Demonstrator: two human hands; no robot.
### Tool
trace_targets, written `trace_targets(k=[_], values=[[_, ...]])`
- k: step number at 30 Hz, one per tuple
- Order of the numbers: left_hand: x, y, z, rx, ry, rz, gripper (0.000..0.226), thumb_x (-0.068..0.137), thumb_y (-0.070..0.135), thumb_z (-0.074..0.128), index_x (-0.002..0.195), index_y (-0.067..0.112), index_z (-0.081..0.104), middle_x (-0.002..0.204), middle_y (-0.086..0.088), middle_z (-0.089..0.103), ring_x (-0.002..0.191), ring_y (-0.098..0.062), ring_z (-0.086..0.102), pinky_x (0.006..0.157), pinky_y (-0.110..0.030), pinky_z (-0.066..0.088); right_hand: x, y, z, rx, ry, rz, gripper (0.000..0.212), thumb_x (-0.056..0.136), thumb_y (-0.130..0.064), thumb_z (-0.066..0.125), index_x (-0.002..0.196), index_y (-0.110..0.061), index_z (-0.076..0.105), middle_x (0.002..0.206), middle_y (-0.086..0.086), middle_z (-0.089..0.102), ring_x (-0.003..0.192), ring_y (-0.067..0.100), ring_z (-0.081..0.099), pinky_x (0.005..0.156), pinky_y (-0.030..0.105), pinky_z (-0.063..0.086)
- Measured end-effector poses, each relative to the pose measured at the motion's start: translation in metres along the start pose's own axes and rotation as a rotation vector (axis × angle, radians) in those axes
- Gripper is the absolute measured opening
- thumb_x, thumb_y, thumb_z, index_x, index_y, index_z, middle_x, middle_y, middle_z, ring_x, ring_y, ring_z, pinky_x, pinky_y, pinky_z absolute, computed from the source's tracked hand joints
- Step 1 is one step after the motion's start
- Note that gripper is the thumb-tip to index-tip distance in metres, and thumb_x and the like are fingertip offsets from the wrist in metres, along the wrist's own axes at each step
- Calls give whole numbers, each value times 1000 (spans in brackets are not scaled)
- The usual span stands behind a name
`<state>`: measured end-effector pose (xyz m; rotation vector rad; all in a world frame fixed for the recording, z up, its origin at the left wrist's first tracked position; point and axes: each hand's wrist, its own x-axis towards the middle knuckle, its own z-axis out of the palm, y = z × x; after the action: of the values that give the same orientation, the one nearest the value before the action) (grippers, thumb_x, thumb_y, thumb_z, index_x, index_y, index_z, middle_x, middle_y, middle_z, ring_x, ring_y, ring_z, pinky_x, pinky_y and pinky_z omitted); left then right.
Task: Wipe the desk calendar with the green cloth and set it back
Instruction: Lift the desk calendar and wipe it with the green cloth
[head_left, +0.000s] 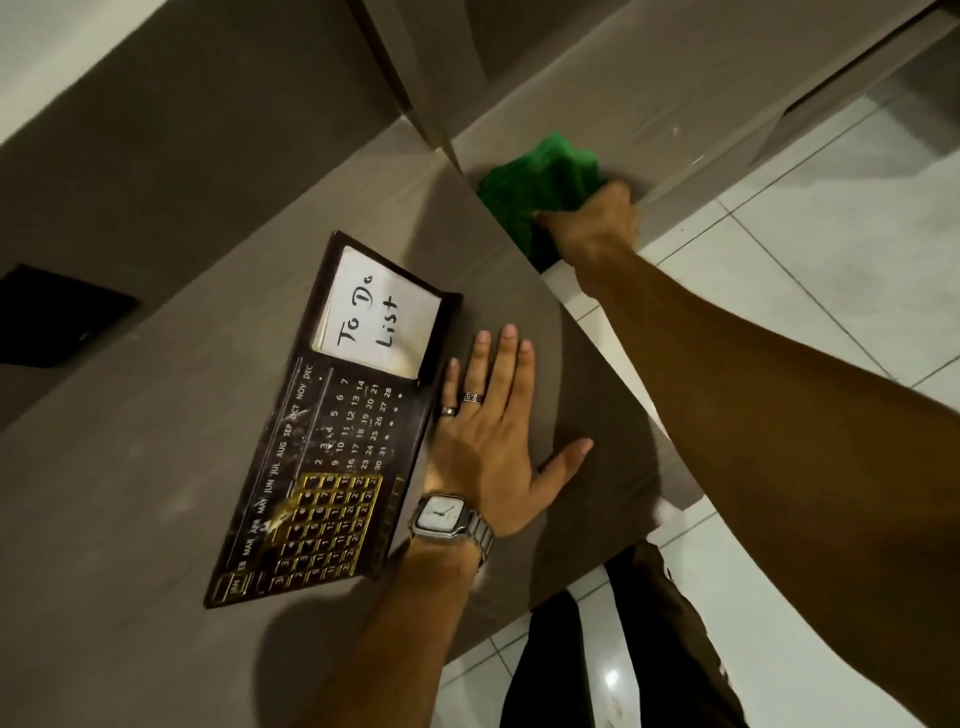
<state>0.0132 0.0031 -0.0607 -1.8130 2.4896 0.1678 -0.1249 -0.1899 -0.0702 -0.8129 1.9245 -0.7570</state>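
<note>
My biggest worry is the bench (156, 493) itself: its near edge runs diagonally from twelve o'clock down toward five, with tiled floor (831, 260) beyond, and both my hands work close to that drop. The desk calendar (332, 441) lies flat on the bench at about nine o'clock of my left hand (493, 457), long side toward the edge; if I drag it carelessly toward four o'clock it could slide off and fall. The open room is at eight and nine o'clock, bare bench, so any shifting should go that way. The green cloth (535, 182) sits bunched at one o'clock, right at the edge by a cabinet corner; my right hand (592, 223) is closed on it, the grip holding cloth, though blur hides the fingers. A loose pull could drop it floorward. My left grip is wide, palm flat on the bench, just beside the calendar. The loose "To Do List" note (379, 317) could snag and lift under wiping.
</note>
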Motion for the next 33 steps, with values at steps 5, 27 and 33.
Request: trace_targets(k=[5,27,33], values=[[-1,1,-2,-40,-15,-3,98,84,79,26,154,11,11,164,-7,6,151,-25,2,121,-49,9,-13,-13,-13,279,-92,-24,59,76,-15,78,128,-13,49,94,-6,59,81,7,60,49,11,48],[-127,-107,-149,-220,-75,-237,136,61,33,85,151,24,-16,160,0,-7,147,-22,-7,120,-46,8,-312,18,19,484,-213,-250,52,87,-6,61,117,-46,48,111,-18,65,97,3,67,74,24,60],[-132,-115,-129,-393,-141,-237,137,70,3,76,141,41,-35,153,12,-20,143,-20,-11,118,-51,11,-330,34,43,293,-324,-330,69,73,7,61,129,-27,38,128,-4,56,121,14,55,92,44,55]])
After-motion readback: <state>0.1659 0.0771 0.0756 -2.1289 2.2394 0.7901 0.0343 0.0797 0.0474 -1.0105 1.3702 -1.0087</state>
